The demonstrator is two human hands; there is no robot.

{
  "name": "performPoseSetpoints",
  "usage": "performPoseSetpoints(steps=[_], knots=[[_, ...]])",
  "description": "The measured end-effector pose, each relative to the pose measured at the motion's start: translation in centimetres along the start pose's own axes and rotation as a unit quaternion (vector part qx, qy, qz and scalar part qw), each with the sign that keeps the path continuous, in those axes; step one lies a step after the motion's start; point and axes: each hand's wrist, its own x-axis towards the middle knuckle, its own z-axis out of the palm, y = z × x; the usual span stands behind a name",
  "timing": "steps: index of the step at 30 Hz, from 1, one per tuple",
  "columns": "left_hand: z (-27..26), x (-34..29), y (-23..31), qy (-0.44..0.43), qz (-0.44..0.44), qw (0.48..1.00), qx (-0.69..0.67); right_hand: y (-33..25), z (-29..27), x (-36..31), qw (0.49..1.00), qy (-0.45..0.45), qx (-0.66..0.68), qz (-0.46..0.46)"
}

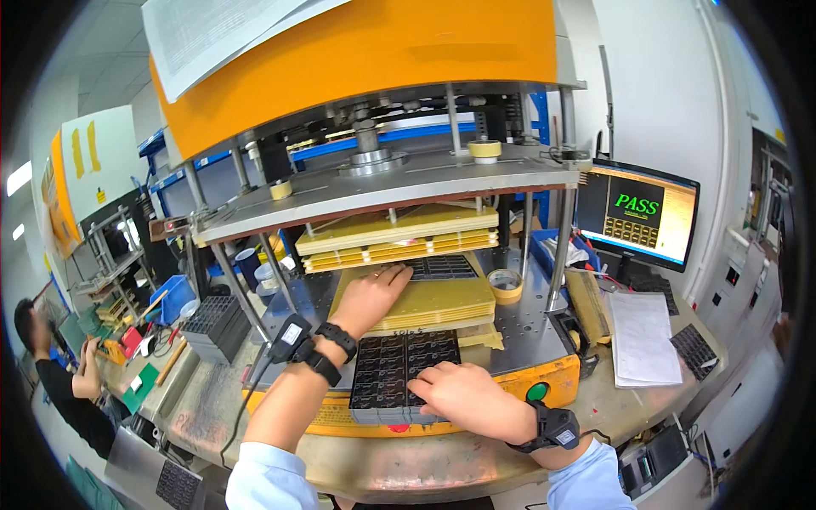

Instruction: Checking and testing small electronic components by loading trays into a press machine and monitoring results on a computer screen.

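Note:
My left hand reaches into the press fixture, fingertips touching a black circuit panel that lies on the yellow fixture plate. My right hand rests palm down on a stack of black circuit panels at the front of the machine bed, fingers spread over its right side. Both wrists wear black bands with small devices. The upper yellow plate hangs raised above the fixture.
An orange-topped press looms overhead on steel columns. A tape roll sits on the bed. A monitor stands right, papers below it. Another panel stack lies left. A seated person works at far left.

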Motion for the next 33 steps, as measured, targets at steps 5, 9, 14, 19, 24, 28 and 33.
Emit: performPoseSetpoints(steps=[5,9,14,19,24,28,33], knots=[[-6.0,-8.8,-0.9,0.214,-0.032,0.971,-0.105,0.7,-0.6,-0.9,0.999,0.043,0.02,0.002],[-7.3,-20.9,-3.9,0.222,-0.173,0.958,-0.051,-0.1,-1.4,-1.2,0.998,0.046,0.047,0.025],[-5.8,-28.7,-5.6,0.093,-0.229,0.968,-0.04,-0.2,-2.4,-0.8,0.988,0.149,0.015,0.025],[-6.7,-29.0,-2.1,-0.025,-0.243,0.968,-0.054,0.1,-3.1,-0.3,0.962,0.272,-0.008,0.022],[-3.4,-30.9,8.6,0.093,-0.226,0.947,-0.21,3.1,-1.3,3.5,0.936,0.348,0.034,0.032],[-2.8,-30.4,9.0,0.161,-0.295,0.898,-0.284,8.2,1.8,7.8,0.933,0.352,0.051,0.051],[-3.0,-30.9,9.4,0.199,-0.334,0.874,-0.292,10.7,4.1,11.6,0.933,0.351,0.063,0.044]])
